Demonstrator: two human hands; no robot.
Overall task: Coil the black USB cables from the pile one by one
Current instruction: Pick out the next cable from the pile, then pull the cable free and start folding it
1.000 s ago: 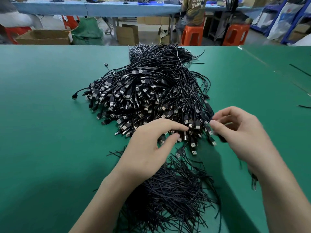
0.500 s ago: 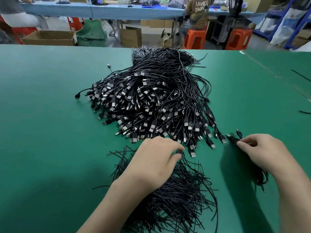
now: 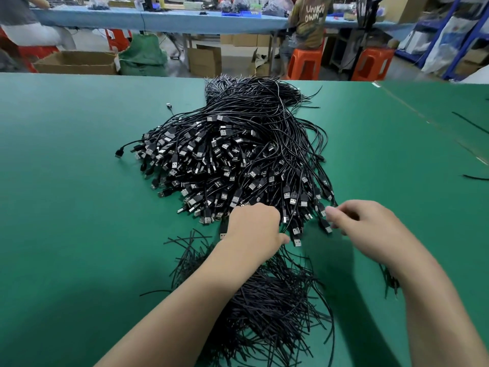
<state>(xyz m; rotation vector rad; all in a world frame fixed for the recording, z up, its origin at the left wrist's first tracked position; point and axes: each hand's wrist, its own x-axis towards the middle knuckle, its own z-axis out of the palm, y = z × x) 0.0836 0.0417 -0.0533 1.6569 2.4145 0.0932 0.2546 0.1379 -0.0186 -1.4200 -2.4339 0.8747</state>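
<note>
A big pile of black USB cables point(image 3: 232, 160) lies mid-table on the green table point(image 3: 79, 207), plugs fanned toward me. My left hand point(image 3: 254, 229) rests on the pile's near edge with its fingers bent down among the plugs. Their tips are hidden, so any hold on a plug is unclear. My right hand point(image 3: 367, 229) hovers at the pile's near right corner, fingers loosely curled. Its fingertips are just beside a loose plug point(image 3: 326, 227) and hold nothing. A small bundled cable point(image 3: 390, 282) lies by my right forearm.
A heap of short black tie wires point(image 3: 277, 300) lies between my forearms. Stray black strands point(image 3: 473, 177) lie at the table's right. Beyond the far edge are cardboard boxes point(image 3: 75, 62), orange stools point(image 3: 304, 62) and a person at a blue bench.
My right hand carried a cable out to the right, set it down, and has come back to the pile's corner. My left hand slid slightly along the near edge.
</note>
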